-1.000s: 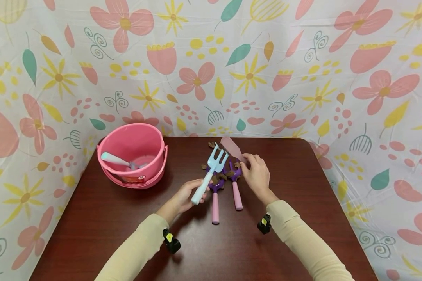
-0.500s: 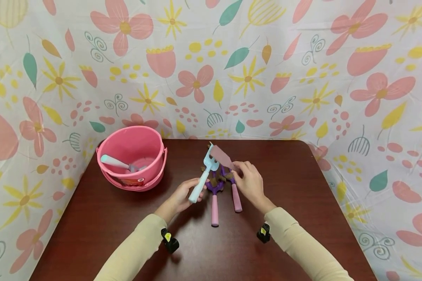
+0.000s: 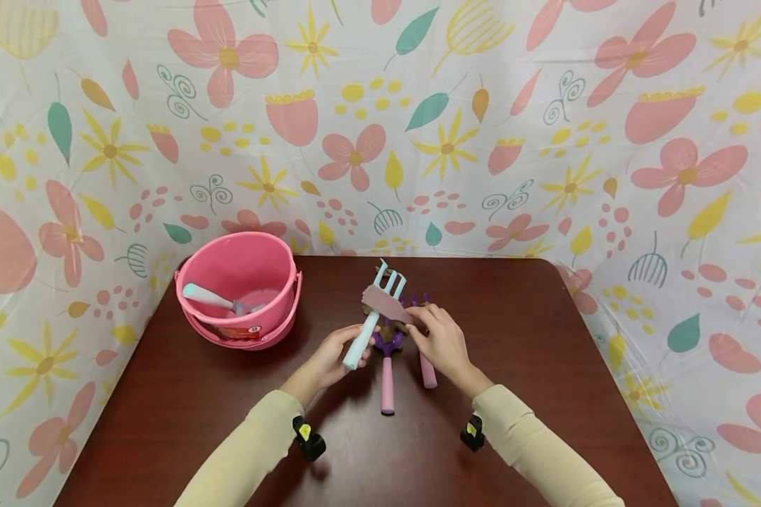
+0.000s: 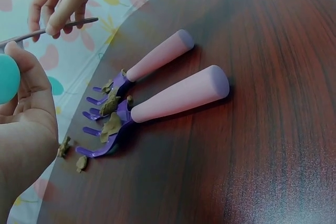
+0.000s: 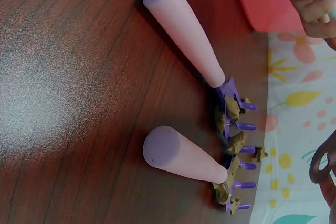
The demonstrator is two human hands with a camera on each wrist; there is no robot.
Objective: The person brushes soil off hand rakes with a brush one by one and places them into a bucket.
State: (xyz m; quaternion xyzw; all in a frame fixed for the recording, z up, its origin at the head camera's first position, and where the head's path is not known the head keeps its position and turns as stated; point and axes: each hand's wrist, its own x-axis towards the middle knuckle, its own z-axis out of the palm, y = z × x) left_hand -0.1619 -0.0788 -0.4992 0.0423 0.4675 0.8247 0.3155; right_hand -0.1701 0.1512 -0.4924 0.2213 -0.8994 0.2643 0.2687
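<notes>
In the head view my left hand (image 3: 331,358) grips the handle of a light blue toy garden fork (image 3: 360,345), tines pointing up and away. My right hand (image 3: 445,343) pinches a flat pinkish-brown scraper (image 3: 385,303) with a jagged end. The scraper overlaps the base of the blue tines. Below them on the table lie two purple garden forks with pink handles, a nearer fork (image 3: 387,384) and another fork (image 3: 428,373) to its right. Brown clay-like lumps (image 5: 232,107) cling to their purple heads. In the left wrist view the scraper (image 4: 58,29) appears edge-on.
A pink bucket (image 3: 273,327) stands at the table's left back, its handle hanging down. Inside leans a tool with a white and mint handle (image 3: 208,294). Small brown bits (image 4: 81,163) lie by the purple forks. A flowered cloth (image 3: 355,105) hangs behind the dark table (image 3: 520,310).
My right hand has moved left and slightly nearer, bringing the scraper from beside the blue fork to across it. The left hand keeps its grip, the blue fork shifting only slightly.
</notes>
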